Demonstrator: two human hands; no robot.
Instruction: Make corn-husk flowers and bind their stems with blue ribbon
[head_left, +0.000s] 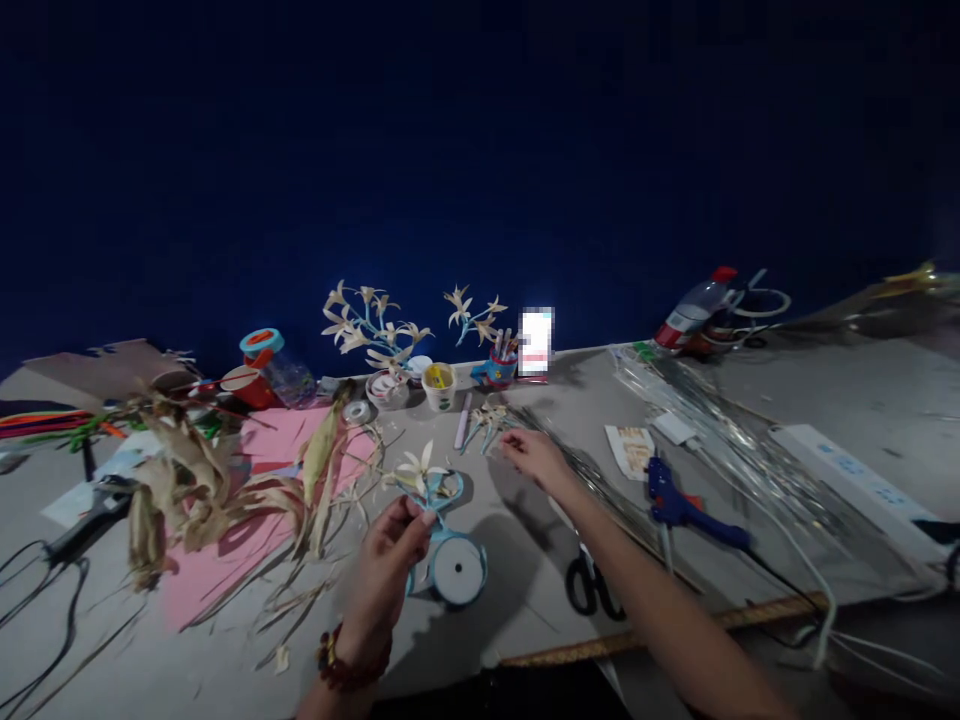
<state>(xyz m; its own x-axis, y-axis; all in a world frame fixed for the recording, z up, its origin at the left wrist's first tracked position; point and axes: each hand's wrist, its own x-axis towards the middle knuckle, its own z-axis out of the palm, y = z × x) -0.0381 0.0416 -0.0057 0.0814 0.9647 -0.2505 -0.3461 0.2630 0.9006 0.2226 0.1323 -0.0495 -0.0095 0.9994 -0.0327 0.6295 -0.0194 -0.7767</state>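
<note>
My left hand (396, 545) is closed in a pinch on a small pale husk flower (420, 465) with a light-blue wrapped stem. Just right of that hand, a roll of tape with a white core (459, 568) and blue edge stands on the table. Blue loops show above the roll, partly behind the flower. My right hand (534, 458) reaches over the table, fingers a little curled and seemingly apart, with nothing visible in them. Close to its fingertips lie several small husk flowers (491, 412) with blue stems; whether it touches them I cannot tell.
Dried corn husks (255, 505) cover pink paper (217, 575) at left. Husk flower sprays (367, 320) stand in cups behind. A lit screen (536, 340) is at the back. Black-handled scissors (592, 590), thin wires (600, 480) and a blue glue gun (690, 510) lie right.
</note>
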